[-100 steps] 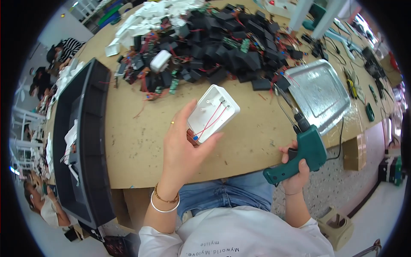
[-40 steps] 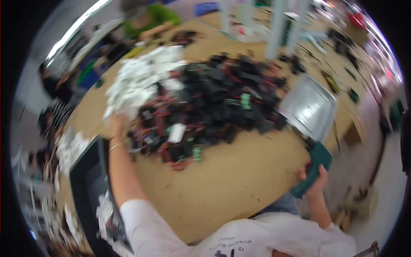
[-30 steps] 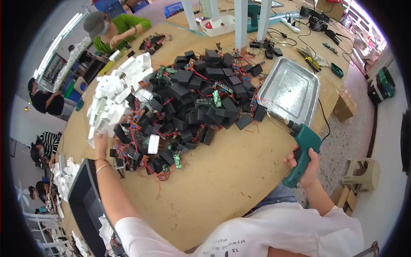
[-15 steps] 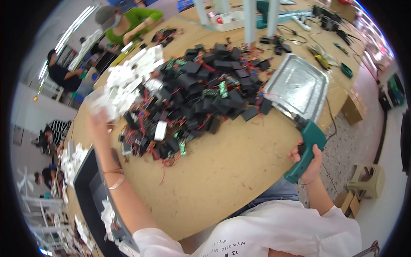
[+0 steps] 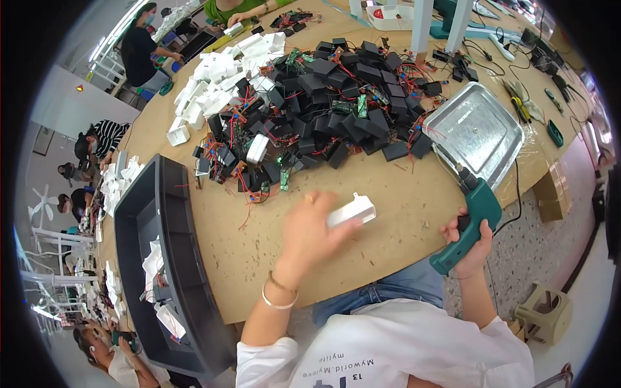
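My left hand [image 5: 309,231] is over the near middle of the table, its fingers closed on a white plastic casing [image 5: 354,211]. The casing is a small open box with a little tab on one side; part of it is hidden by the hand. At the right, my right hand [image 5: 477,246] grips a green electric screwdriver [image 5: 477,210] by its handle. Its bit points up and away over the near edge of a metal tray [image 5: 475,126]. Beyond my left hand lies a heap of black boxes [image 5: 323,116] with red wires and circuit boards.
White casings [image 5: 217,81] are piled at the far left of the heap. A dark grey bin [image 5: 184,258] holding some white parts stands at the table's left edge. Pliers [image 5: 519,107] and cables lie at the far right. Several people work beyond.
My left hand has come from the pile of white casings back toward me and right, bringing a white casing. My right hand still holds the screwdriver. The view has shifted.
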The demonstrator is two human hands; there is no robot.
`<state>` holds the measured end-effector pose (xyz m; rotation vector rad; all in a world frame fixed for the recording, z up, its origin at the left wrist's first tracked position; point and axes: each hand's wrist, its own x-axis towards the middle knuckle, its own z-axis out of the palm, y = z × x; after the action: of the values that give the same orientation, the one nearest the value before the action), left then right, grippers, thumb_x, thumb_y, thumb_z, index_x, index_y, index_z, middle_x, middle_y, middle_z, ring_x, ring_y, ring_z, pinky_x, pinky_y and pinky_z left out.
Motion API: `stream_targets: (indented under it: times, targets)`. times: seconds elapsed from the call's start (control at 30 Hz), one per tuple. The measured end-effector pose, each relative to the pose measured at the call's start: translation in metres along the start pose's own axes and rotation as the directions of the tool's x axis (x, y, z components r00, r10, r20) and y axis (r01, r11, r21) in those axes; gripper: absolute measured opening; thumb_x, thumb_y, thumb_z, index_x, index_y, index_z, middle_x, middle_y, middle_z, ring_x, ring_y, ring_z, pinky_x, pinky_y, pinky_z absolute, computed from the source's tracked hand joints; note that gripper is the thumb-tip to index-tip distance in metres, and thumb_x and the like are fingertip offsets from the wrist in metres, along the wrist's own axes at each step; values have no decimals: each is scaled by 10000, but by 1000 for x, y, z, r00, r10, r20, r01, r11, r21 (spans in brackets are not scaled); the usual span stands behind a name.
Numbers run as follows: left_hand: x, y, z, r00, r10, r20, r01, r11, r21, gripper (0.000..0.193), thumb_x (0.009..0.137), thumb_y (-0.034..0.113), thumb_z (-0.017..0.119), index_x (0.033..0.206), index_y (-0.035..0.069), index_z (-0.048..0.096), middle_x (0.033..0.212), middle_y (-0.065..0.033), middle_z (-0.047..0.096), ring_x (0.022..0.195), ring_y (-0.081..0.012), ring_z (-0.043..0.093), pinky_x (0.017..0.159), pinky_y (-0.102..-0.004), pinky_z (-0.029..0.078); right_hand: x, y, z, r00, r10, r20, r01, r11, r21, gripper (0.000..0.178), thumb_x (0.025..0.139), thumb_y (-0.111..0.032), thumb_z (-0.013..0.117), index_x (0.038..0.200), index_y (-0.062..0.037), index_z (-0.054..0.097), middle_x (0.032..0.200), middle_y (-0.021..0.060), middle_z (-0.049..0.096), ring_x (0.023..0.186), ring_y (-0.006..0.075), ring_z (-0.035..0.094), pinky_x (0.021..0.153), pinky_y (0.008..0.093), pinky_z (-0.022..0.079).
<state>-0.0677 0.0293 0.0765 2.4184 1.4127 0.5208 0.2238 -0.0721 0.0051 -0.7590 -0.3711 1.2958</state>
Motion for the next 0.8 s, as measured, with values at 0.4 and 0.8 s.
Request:
stream_targets:
  times: [0.4, 0.8]
  targets:
    - [81, -12, 0, 896, 150, -419, -46, 968, 246, 298, 752, 219, 724, 949, 52, 576, 842, -115, 616, 801, -266, 639, 639, -378, 525, 0, 2, 0, 1000, -21, 19, 20, 1000, 20, 516, 918, -493, 482, 1153, -37, 531, 846, 102, 597, 660, 138, 516, 836, 380, 440]
    - [-107, -72, -40, 683, -724, -102, 560, 608, -563, 297, 852, 108, 589, 1113, -5, 503, 1060, -151, 576, 936, -267, 614, 772, -390, 546, 1, 1, -5, 993, -1, 114, -7, 998, 66, 499, 948, -443, 469, 1207, -17, 490, 913, 102, 571, 686, 136, 500, 873, 396, 417]
